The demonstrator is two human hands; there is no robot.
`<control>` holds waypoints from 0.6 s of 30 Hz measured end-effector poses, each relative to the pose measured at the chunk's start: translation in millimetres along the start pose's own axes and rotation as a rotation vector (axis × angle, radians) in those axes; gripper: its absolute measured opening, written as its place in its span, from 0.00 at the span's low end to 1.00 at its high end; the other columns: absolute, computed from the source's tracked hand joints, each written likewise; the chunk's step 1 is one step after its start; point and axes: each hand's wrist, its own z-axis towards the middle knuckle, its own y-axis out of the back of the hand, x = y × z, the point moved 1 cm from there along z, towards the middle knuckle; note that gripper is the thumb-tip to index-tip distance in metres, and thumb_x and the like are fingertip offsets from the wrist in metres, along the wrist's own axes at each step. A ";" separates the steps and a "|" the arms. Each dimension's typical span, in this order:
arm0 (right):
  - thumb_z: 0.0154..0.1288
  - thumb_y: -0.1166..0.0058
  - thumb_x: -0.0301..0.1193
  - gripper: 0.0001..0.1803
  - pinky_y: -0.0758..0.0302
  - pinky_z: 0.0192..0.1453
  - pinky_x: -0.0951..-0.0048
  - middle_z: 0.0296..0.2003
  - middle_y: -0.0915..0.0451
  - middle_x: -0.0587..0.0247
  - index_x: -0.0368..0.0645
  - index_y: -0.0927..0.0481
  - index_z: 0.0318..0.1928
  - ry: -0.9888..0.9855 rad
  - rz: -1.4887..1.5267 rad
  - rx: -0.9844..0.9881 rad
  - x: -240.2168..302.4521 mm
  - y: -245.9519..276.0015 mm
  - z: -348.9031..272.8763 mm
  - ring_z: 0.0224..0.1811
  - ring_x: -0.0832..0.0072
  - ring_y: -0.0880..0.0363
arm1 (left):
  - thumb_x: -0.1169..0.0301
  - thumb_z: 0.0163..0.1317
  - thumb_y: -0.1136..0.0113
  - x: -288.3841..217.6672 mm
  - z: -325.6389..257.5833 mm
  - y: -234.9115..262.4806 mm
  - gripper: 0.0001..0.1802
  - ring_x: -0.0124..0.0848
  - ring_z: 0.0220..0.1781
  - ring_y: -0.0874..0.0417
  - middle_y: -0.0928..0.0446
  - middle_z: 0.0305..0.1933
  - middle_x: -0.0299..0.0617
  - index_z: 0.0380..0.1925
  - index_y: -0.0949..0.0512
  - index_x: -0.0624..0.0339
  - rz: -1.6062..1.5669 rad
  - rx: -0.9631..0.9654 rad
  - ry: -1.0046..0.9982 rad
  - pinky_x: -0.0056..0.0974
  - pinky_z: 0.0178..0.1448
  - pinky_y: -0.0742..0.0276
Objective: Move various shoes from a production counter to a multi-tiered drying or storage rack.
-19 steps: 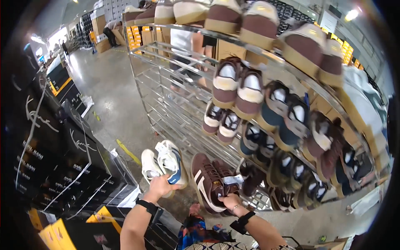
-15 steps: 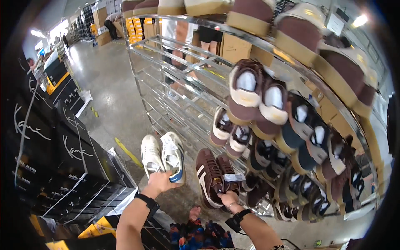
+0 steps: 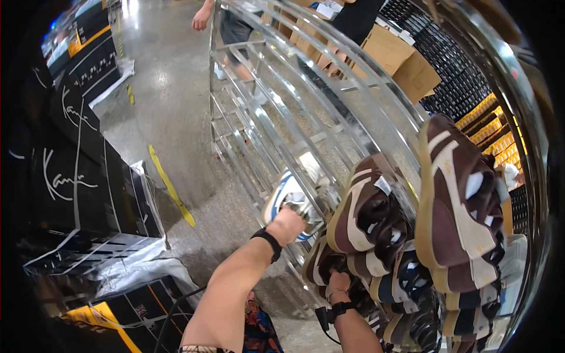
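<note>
Left hand: the left hand (image 3: 288,223) is up at the metal rack (image 3: 247,117), fingers curled tight round a white sneaker with blue trim (image 3: 289,197); a black band sits on that wrist
White sneaker: pressed against the rack's wire shelves, low on the open left part, just left of the brown shoes; its sole faces outward
Right hand: the right hand (image 3: 338,281) reaches up under the lower brown-and-cream sneaker (image 3: 326,262); fingers closed against its heel end, though how firm the hold is I cannot tell; a bracelet and a dark watch show on the wrist
Brown pairs: more brown-and-cream sneakers (image 3: 371,212) hang on the rack's right side, packed close; navy-and-cream ones (image 3: 394,282) sit below them
Left side: black cartons (image 3: 70,176) stacked along the grey floor; a yellow floor stripe (image 3: 170,185) runs beside them
Background: another person's legs (image 3: 235,35) stand behind the rack, well apart
</note>
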 end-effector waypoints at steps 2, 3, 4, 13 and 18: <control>0.50 0.46 0.38 0.22 0.33 0.50 0.62 0.38 0.23 0.40 0.27 0.23 0.34 0.051 0.126 -0.084 -5.1 -13.7 20.4 0.44 0.51 0.26 | 0.61 0.47 0.40 -6.4 21.7 -5.1 0.18 0.35 0.45 0.22 0.21 0.34 0.36 0.41 0.23 0.46 0.046 -0.009 -0.020 0.44 0.57 0.40; 0.49 0.45 0.37 0.22 0.32 0.47 0.62 0.36 0.23 0.40 0.25 0.23 0.33 0.050 0.241 -0.186 -8.2 -17.3 28.6 0.41 0.54 0.24 | 0.62 0.47 0.41 -8.0 30.5 -8.6 0.17 0.36 0.47 0.23 0.21 0.36 0.36 0.41 0.23 0.45 0.061 0.016 -0.029 0.46 0.60 0.45; 0.50 0.45 0.37 0.23 0.33 0.48 0.62 0.38 0.23 0.42 0.24 0.24 0.35 0.139 0.258 -0.159 -8.0 -21.0 35.3 0.42 0.55 0.25 | 0.64 0.54 0.47 -8.3 33.7 -13.8 0.12 0.34 0.51 0.26 0.22 0.40 0.34 0.40 0.23 0.43 0.117 -0.073 0.018 0.49 0.57 0.47; 0.60 0.57 0.40 0.25 0.36 0.55 0.61 0.49 0.30 0.39 0.32 0.32 0.51 0.420 -0.010 -0.001 -5.1 13.6 -23.0 0.51 0.48 0.32 | 0.67 0.52 0.47 -44.0 -23.6 -77.4 0.29 0.41 0.70 0.53 0.46 0.65 0.45 0.58 0.38 0.47 -0.238 -0.511 0.283 0.55 0.66 0.53; 0.58 0.52 0.33 0.22 0.39 0.58 0.63 0.51 0.31 0.44 0.32 0.31 0.51 0.657 -0.052 -0.019 -37.2 12.0 -89.1 0.54 0.54 0.34 | 0.70 0.49 0.46 -121.3 -149.3 -159.8 0.27 0.44 0.65 0.45 0.42 0.60 0.49 0.53 0.35 0.52 -0.716 -0.526 0.651 0.51 0.61 0.46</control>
